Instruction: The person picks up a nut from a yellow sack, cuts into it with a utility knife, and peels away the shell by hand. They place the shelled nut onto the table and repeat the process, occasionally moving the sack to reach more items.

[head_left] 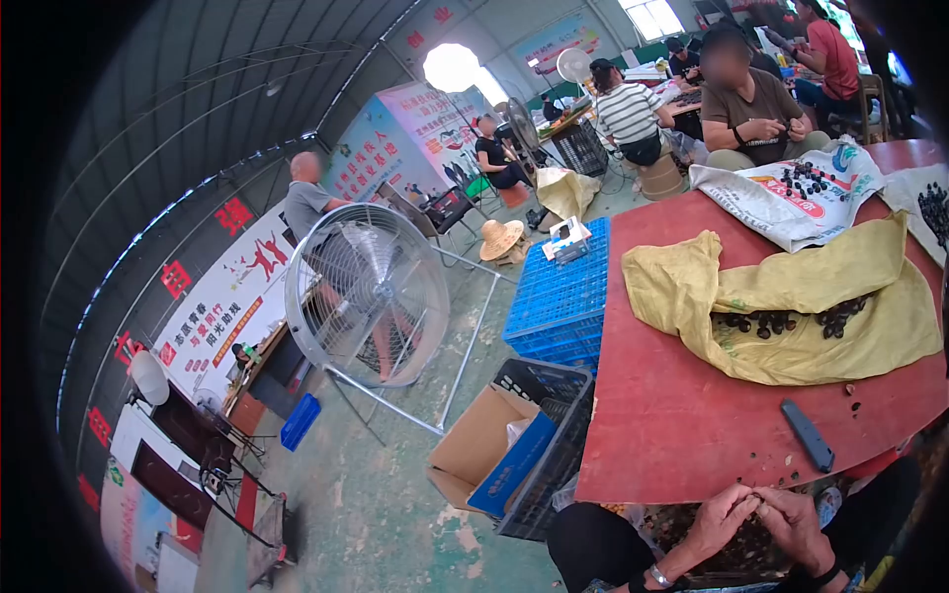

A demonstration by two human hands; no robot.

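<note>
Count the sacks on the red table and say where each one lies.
3: a yellow sack nearest the camera, a printed white sack beyond it, and a pale sack at the right, partly out of view. Others may be hidden.

One head-worn camera looks forward and down, tilted and wide, with the hands (714, 532) (795, 527) close at lower right.

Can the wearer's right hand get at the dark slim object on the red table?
Likely yes: the right hand is close, near the edge of the red table, with nothing bulky between it and the dark slim object. It meets the left hand, though, so would need freeing.
</note>
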